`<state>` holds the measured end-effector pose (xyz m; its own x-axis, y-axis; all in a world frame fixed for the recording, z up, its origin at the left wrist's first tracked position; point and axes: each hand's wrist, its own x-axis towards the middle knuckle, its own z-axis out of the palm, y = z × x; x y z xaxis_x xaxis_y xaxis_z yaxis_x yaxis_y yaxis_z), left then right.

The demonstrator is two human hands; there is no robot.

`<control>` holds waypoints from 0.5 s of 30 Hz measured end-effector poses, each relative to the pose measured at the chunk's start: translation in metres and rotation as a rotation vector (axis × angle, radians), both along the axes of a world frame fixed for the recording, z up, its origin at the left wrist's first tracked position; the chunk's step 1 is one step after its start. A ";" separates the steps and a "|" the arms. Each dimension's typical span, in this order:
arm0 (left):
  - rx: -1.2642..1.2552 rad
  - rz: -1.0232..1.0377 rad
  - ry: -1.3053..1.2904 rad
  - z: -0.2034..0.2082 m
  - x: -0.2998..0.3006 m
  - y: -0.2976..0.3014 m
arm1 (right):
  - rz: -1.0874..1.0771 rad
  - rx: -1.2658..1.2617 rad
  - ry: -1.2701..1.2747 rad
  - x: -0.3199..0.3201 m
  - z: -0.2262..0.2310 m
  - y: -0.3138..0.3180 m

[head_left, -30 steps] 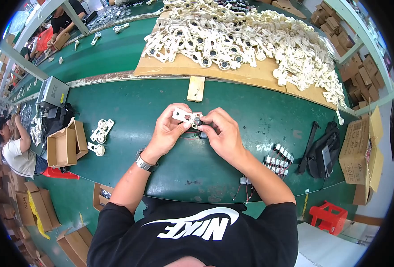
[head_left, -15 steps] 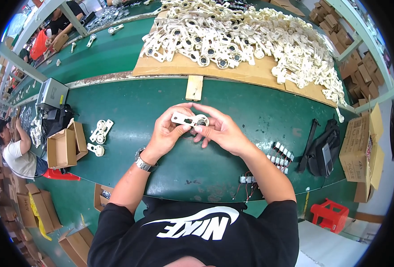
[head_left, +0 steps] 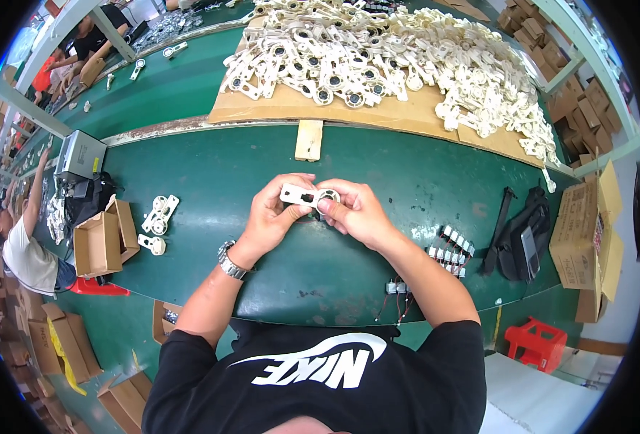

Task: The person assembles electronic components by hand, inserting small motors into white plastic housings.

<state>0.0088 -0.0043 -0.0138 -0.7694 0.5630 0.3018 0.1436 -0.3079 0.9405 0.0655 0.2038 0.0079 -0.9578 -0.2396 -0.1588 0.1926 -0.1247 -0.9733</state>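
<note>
Over the green table, both of my hands hold one cream-white plastic part (head_left: 296,194), which has a flat slotted arm and a round ring end. My left hand (head_left: 271,212) pinches it along the arm, thumb at the lower edge. The thumb of my right hand (head_left: 361,213) presses on the ring end, with the fingers curled behind it. Something dark shows below the ring, too small to name. To the left lie a few similar white parts (head_left: 162,215). Near my right forearm stand several small white blocks with thin wires (head_left: 451,249).
A large heap of white parts (head_left: 378,58) covers a cardboard sheet (head_left: 291,110) at the back. A wooden block (head_left: 308,140) sits before it. An open carton (head_left: 97,246) stands left; a black bag (head_left: 520,242) and a bigger carton (head_left: 574,239) right. A co-worker (head_left: 31,253) is at far left.
My right hand's fingers have drawn in around the ring end, and its thumb has come onto the ring. The co-worker at far left has stretched an arm up and away.
</note>
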 end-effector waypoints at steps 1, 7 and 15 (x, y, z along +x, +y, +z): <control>0.013 0.006 -0.041 0.000 0.000 0.000 | 0.079 -0.047 -0.093 -0.002 0.006 0.003; 0.034 0.014 -0.127 0.007 0.002 -0.002 | 0.122 -0.185 -0.159 -0.003 0.006 0.001; -0.056 -0.005 -0.006 0.003 0.001 -0.001 | 0.053 -0.067 -0.094 -0.003 -0.001 0.004</control>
<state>0.0102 -0.0055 -0.0107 -0.7682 0.5826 0.2652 0.1368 -0.2554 0.9571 0.0620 0.2083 0.0064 -0.9252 -0.3027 -0.2290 0.2903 -0.1758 -0.9406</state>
